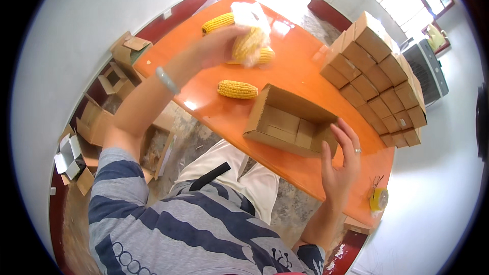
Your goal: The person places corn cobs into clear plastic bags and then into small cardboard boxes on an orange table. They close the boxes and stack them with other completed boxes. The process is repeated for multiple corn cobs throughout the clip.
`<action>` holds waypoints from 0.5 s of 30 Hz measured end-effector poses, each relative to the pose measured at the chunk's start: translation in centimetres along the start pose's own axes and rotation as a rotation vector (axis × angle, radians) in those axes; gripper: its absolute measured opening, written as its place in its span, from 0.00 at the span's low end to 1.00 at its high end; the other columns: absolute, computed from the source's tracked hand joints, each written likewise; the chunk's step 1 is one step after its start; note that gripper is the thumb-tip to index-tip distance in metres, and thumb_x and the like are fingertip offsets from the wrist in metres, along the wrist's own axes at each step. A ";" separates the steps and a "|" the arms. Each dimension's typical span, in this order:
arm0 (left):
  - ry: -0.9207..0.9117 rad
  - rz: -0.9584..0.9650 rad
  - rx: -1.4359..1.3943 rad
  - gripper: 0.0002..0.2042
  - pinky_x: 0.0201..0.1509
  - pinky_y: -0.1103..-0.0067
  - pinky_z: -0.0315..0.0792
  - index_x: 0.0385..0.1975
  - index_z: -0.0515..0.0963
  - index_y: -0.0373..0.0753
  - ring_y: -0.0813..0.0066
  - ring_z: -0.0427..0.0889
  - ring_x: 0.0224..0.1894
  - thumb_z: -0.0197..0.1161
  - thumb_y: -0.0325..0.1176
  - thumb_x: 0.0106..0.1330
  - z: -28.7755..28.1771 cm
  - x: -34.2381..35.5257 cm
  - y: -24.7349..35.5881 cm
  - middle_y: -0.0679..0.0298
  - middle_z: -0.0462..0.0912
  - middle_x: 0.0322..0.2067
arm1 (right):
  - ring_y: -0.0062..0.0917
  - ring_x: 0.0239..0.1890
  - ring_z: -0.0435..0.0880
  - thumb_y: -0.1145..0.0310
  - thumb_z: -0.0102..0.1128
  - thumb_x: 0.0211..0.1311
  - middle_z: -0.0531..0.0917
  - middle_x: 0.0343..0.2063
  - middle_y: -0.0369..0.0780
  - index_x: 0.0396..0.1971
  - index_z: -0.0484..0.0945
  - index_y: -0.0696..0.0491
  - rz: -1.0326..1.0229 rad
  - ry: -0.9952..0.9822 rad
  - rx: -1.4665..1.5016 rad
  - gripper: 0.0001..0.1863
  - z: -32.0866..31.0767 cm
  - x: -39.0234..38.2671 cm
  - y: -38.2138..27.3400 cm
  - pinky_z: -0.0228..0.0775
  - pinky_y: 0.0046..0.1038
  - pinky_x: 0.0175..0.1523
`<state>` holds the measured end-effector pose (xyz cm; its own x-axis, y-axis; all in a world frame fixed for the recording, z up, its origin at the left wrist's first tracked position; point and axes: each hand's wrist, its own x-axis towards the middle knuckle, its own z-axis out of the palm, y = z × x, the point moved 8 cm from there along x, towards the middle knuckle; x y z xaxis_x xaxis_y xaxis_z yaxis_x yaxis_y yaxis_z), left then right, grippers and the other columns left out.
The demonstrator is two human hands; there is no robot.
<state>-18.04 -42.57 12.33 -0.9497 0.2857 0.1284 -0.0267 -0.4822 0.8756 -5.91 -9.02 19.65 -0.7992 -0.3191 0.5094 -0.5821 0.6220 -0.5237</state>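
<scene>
My left hand is over the far part of the orange table, its fingers closed round a yellow ear of corn in a clear plastic bag, blurred by motion. One bare ear of corn lies just beyond this hand, and another is partly covered by the bagged one. Nearer to me, a third ear rests left of an open cardboard box, whose visible inside holds nothing. At the box's right end, my right hand has thumb and fingers apart, close against or touching the wall.
Whitish plastic lies on the far side of the orange table. Closed cardboard boxes are stacked at the right, with a yellow tape roll near the right edge. Several open cartons stand on the floor at left.
</scene>
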 end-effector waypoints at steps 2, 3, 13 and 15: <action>-0.231 -0.073 -0.111 0.23 0.62 0.71 0.76 0.65 0.68 0.34 0.70 0.80 0.57 0.55 0.42 0.78 5.2 -2.2 -0.7 0.59 0.79 0.57 | 0.39 0.63 0.77 0.76 0.67 0.60 0.77 0.62 0.47 0.56 0.80 0.54 0.002 0.022 0.200 0.22 0.8 1.1 -1.0 0.72 0.36 0.63; -0.209 -0.121 -0.083 0.23 0.63 0.71 0.76 0.66 0.68 0.35 0.70 0.80 0.57 0.56 0.42 0.77 7.2 -2.8 -1.5 0.59 0.78 0.58 | 0.40 0.63 0.77 0.76 0.68 0.60 0.77 0.62 0.47 0.57 0.80 0.54 -0.052 0.026 0.192 0.23 1.0 1.7 -2.3 0.72 0.37 0.63; -0.312 -0.243 0.057 0.23 0.63 0.76 0.72 0.66 0.66 0.33 0.75 0.75 0.61 0.56 0.42 0.79 17.6 -7.3 -7.2 0.61 0.75 0.57 | 0.44 0.56 0.80 0.72 0.72 0.56 0.81 0.57 0.48 0.59 0.78 0.55 -0.294 -0.261 0.147 0.28 4.1 1.9 -5.5 0.73 0.41 0.61; -0.221 -0.264 -0.189 0.23 0.62 0.75 0.73 0.65 0.66 0.33 0.75 0.75 0.60 0.55 0.42 0.80 17.4 -7.9 -7.9 0.60 0.75 0.56 | 0.44 0.54 0.81 0.72 0.72 0.56 0.81 0.55 0.48 0.59 0.78 0.56 -0.270 -0.199 0.132 0.29 3.6 1.3 -4.6 0.73 0.40 0.60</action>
<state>-4.89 -26.61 12.52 -0.8130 0.5818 0.0252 -0.3377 -0.5064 0.7934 -4.83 -14.89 20.29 -0.6200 -0.6005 0.5050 -0.7801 0.4029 -0.4786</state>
